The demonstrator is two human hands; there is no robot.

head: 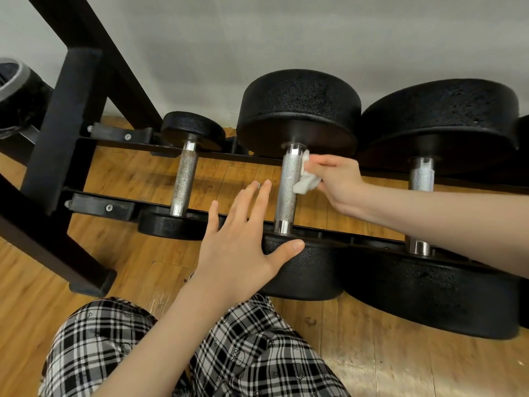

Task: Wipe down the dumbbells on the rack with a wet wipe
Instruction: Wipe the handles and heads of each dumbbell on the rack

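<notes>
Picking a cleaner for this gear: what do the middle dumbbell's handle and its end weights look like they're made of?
The handle looks like chromed steel: bright silver, with a fine knurled grip and smooth mirror-like collars. The end weights look like black rubber or a coated cast metal, matte with a pebbly, pitted surface; the picture cannot settle which.

A low black rack (171,151) on the wooden floor (372,353) carries three dumbbells (289,179) side by side.
</notes>
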